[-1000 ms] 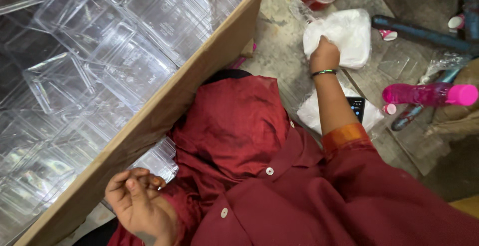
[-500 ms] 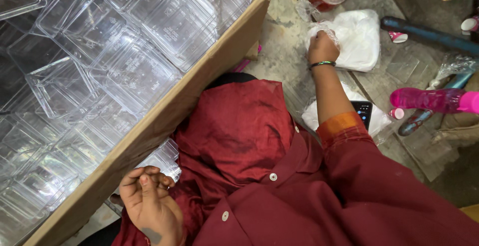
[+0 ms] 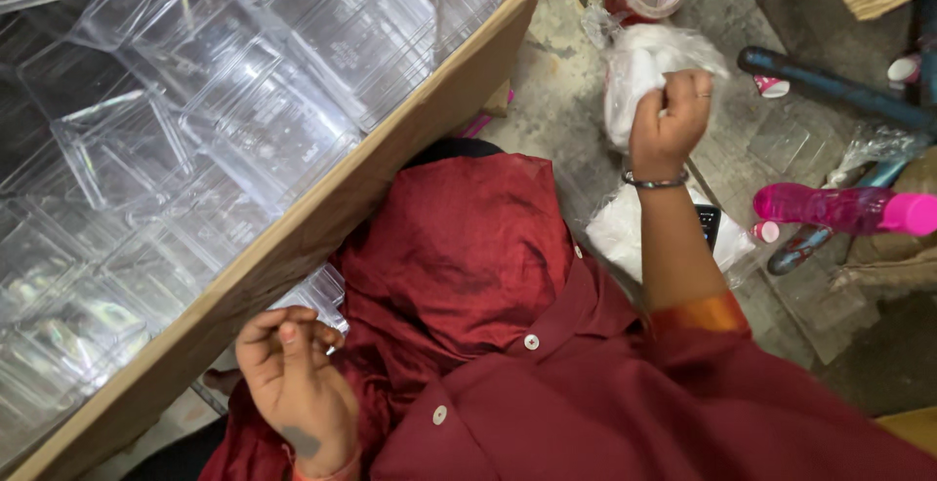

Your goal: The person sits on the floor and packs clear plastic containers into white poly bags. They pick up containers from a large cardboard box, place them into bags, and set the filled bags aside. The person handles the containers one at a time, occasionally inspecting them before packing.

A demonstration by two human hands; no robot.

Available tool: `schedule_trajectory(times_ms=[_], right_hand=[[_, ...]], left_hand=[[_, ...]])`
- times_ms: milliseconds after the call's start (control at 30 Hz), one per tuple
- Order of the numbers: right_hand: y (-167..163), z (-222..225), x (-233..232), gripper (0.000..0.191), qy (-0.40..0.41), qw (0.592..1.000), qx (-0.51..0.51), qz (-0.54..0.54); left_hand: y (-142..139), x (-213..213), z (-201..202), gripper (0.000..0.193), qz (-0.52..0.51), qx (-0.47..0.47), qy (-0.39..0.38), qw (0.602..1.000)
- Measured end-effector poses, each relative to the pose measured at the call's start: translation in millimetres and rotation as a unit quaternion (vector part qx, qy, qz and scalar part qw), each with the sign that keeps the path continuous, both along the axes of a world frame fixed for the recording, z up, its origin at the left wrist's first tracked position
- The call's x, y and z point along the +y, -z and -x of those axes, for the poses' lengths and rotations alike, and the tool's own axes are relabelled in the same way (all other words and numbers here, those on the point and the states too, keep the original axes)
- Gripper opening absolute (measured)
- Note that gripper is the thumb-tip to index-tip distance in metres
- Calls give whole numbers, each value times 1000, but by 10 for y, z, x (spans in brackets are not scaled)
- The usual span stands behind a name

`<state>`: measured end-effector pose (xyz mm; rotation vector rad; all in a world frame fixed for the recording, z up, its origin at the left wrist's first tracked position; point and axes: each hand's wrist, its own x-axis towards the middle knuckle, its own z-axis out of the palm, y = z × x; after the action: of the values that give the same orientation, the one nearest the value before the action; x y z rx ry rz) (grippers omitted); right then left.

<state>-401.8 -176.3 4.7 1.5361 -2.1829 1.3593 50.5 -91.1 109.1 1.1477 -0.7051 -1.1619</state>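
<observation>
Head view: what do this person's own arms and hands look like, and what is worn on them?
Both hands are bare, no gloves. The right hand has a thin dark bangle at the wrist, a ring, and a dark red sleeve with an orange band. The left hand carries a dark mark on its back.

A dark red garment (image 3: pixel 547 364) with small pale buttons (image 3: pixel 531 341) and an orange-edged sleeve (image 3: pixel 698 313) is worn; a thin dark bangle (image 3: pixel 656 182) circles the right wrist.
</observation>
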Motion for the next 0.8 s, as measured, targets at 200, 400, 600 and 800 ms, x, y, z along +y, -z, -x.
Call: schedule_trajectory(times_ms=[200,400,600,800], right_hand=[[-1041,-671,269,13,-235,971,-40,-1],[-1601,-1522,640,25,-358,780,-505,93],[-1932,-2004,920,26,-567,700,-430,-54],[-2130,-1848,746,17,-797,502,-96,-321]], left_hand=[[-329,115,341,22,136,-225,169,950],[-712,-131,548,64,317,-314,222,867],[-662,-158,91,79,349,-440,200,803],[-283,405,-184,19,355,-461,299,756]])
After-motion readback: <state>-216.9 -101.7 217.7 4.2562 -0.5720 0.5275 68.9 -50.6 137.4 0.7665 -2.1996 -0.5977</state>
